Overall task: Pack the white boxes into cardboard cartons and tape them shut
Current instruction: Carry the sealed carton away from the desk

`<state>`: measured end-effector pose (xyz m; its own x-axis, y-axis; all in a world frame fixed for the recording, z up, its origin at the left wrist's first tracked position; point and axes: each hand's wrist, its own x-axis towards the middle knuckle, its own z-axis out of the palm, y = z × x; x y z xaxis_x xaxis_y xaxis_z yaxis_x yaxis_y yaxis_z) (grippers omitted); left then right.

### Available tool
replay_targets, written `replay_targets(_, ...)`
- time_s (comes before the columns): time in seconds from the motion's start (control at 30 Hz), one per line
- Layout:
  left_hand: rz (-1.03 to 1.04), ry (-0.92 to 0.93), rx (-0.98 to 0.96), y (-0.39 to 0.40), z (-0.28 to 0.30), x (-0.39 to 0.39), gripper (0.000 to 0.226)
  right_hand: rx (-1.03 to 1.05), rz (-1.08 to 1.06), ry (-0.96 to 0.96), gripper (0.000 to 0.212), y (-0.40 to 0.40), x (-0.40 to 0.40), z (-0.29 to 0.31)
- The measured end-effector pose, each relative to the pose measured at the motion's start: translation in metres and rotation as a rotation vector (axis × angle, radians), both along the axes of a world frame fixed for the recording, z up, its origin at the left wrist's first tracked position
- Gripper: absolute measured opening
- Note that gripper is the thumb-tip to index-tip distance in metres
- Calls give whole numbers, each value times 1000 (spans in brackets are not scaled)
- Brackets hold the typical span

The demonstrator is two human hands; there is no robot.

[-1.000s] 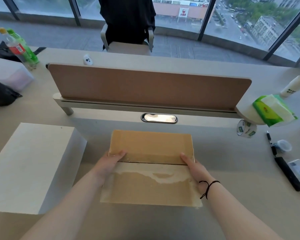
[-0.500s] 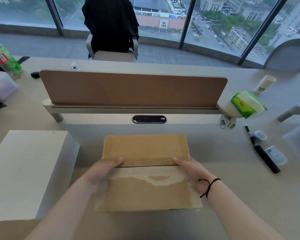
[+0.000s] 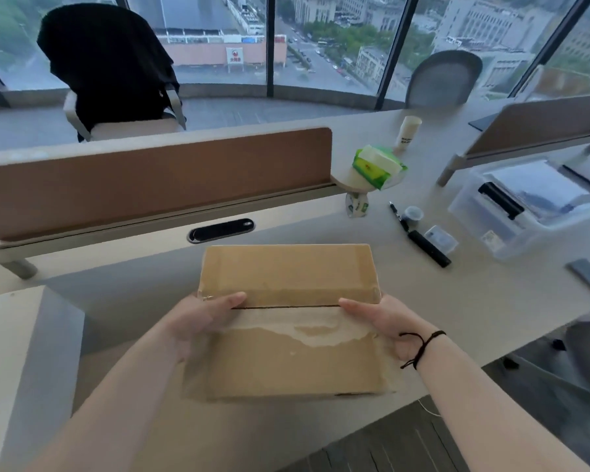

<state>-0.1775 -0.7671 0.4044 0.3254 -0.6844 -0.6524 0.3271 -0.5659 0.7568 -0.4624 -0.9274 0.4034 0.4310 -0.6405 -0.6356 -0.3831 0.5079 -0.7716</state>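
Step in hand, by the look of it: flaps of the cardboard carton (image 3: 288, 321) folded down and held closed, seam not yet taped. Left hand (image 3: 201, 320) holding the left end of the carton, fingers laid flat across the top at the seam; right hand (image 3: 378, 321) holding the right end likewise, thumb side on top, black cord at the wrist. Curl of fingers under the sides not visible.

Carton near the front edge of the desk (image 3: 491, 318), centred before the divider panel (image 3: 150, 178). Plain brown, two top flaps meeting in a dark slit; near flap scarred with a pale torn strip, likely old tape residue. Looks reused.

Next move calls for tape: roll of tape (image 3: 356, 206) upright toward the right, under the divider's end. One hand needed to free itself, the other to keep flaps shut.

White box (image 3: 21, 362) at the left edge, unpacked.
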Motion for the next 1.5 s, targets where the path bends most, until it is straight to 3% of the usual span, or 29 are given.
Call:
replay_targets(0.27, -185, -13, -76, -57, 23, -145, 42, 33, -227, -44, 58, 7, -171, 13)
replay_targets(0.43, -326, 22, -98, -92, 25, -257, 63, 0, -386, -74, 52, 19, -297, 22)
replay_targets(0.67, -543, 36, -98, -134, 30, -426, 46, -37, -634, -77, 56, 52, -464, 24)
replay_targets(0.77, -683, 37, -98, -153, 31, -492, 57, -35, -752, -49, 59, 74, -527, 27)
replay_targets(0.93, -905, -21, -83, -185, 26, -597, 59, -44, -949, -22, 43, 106, -611, 30)
replay_targets(1.07, -1078, -11, -30, -216, 12, -676, 81, -24, -1094, 32, 50, 125, -667, 21)
replay_targets(1.23, -1245, -29, -6, -246, 0, -802, 67, 43, -1316, 42, 69, 147, -742, 21)
replay_targets(1.33, -1367, 6, -8, -257, 2, -878, 68, 55, -1483, 112, 58, 161, -781, 36)
replay_targets(1.5, -1523, 48, -11, -254, 13, -985, 48, 36, -1681, 146, 32, 189, -834, 53)
